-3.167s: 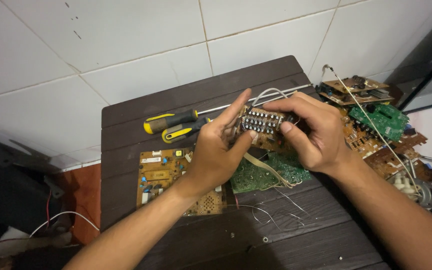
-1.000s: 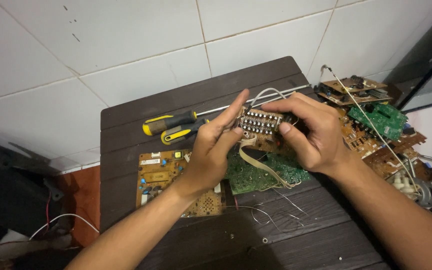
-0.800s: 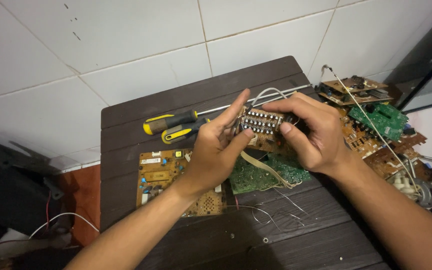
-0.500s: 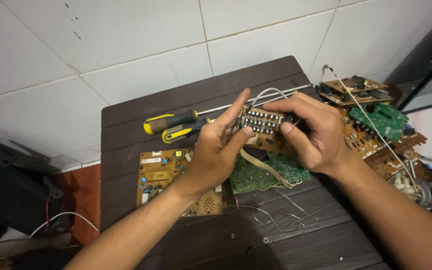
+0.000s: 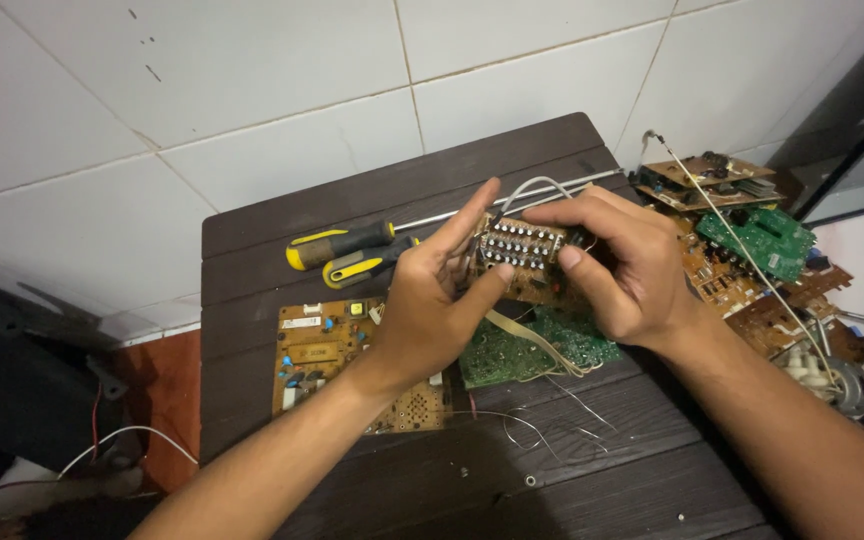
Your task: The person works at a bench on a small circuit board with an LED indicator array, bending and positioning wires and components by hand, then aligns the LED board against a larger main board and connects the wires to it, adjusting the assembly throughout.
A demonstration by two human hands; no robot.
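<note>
At frame centre, the left hand (image 5: 430,308) and right hand (image 5: 620,272) are both grasping a small circuit board (image 5: 520,245); two screwdrivers (image 5: 352,255) are lying just left.

Dark slatted wooden table (image 5: 352,205) against white tiled wall (image 5: 252,90). On it, toward the wall: two yellow-and-black-handled screwdrivers (image 5: 342,255) side by side. Nearer, left: tan circuit board (image 5: 322,350); right of it, green circuit board (image 5: 542,345), under small studded component board (image 5: 520,243) held between left hand (image 5: 432,300) and right hand (image 5: 622,270). Right, off the table: heap of loose circuit boards (image 5: 752,240).
</note>
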